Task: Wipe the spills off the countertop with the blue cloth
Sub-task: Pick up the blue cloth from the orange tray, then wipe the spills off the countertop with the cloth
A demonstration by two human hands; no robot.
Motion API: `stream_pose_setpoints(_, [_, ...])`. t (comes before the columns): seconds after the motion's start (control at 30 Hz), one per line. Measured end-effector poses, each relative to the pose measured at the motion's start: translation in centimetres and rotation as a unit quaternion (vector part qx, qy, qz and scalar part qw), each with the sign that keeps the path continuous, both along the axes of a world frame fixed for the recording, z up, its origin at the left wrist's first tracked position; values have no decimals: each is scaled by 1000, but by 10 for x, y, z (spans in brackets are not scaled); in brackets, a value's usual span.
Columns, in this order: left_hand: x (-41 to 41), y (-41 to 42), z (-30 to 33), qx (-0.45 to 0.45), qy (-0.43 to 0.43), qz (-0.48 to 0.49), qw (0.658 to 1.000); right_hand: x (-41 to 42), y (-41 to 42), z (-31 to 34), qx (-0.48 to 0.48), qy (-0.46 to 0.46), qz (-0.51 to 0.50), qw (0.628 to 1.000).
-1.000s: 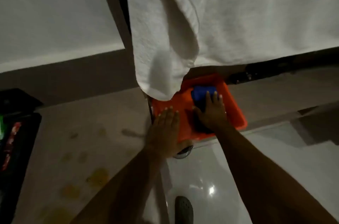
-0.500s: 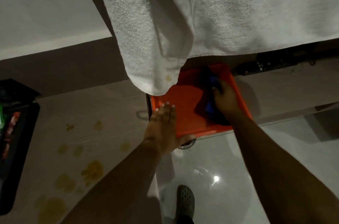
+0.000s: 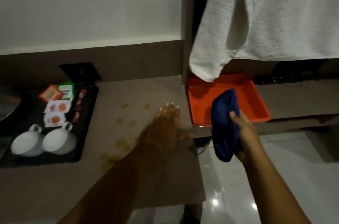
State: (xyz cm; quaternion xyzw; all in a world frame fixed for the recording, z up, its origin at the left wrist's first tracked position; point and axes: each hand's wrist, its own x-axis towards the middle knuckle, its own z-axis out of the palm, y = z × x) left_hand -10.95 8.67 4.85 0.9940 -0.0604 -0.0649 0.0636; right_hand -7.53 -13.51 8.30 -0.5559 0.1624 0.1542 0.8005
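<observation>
Head view shows we have lifted the cloth point(image 3: 224, 124) out of the orange tray point(image 3: 256, 102), right hand point(image 3: 244, 137) clenched around it, while our left hand point(image 3: 165, 126) lies flat and empty beside the spills point(image 3: 121, 143), ready for wiping.
</observation>
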Motion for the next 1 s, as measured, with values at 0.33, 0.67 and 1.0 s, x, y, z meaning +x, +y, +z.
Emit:
stream_pose_setpoints(0.33, [-221, 140, -26, -98, -33, 154, 983, -116, 121, -65, -610, -218, 293, 703])
stream_pose_setpoints(0.67, [-273, 240, -59, -17, -32, 434, 900, -111, 193, -84, -741, -159, 254, 601])
stream_pose_setpoints(1.0, [-264, 280, -72, -1, -48, 473, 880, -91, 113, -90, -686, -317, 348, 554])
